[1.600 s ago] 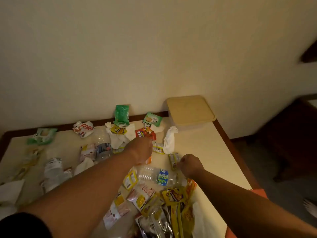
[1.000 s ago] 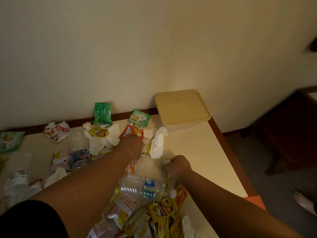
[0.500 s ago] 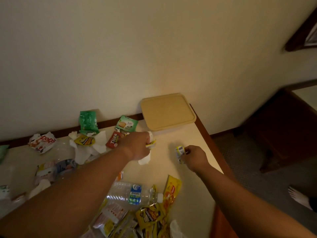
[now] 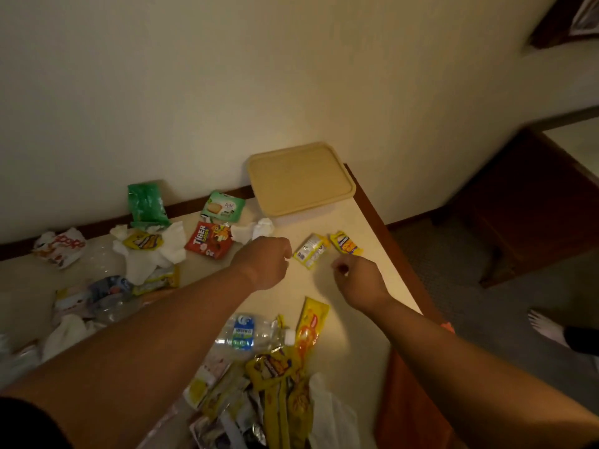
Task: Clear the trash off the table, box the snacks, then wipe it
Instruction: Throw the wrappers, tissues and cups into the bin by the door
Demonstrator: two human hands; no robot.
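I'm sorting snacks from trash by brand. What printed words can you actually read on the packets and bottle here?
"TIGER bites": red packet.
"Pops", seen upside down: crumpled white wrapper.
Green biscuit packet: too small to read.
Bottle label: blurred.
Two small yellow sachets and other yellow wrappers: unreadable.

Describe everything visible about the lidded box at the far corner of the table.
The box is a shallow, rounded-rectangle container, plastic by its look, with a tan lid that has a raised rim around a flat sunken panel. The lid is on and looks fully seated. Below the lid edge a paler, translucent-looking wall shows. It sits flat at the far right corner of the table, close against the wall. Neither hand touches it, and nothing rests on the lid. Its contents cannot be seen.
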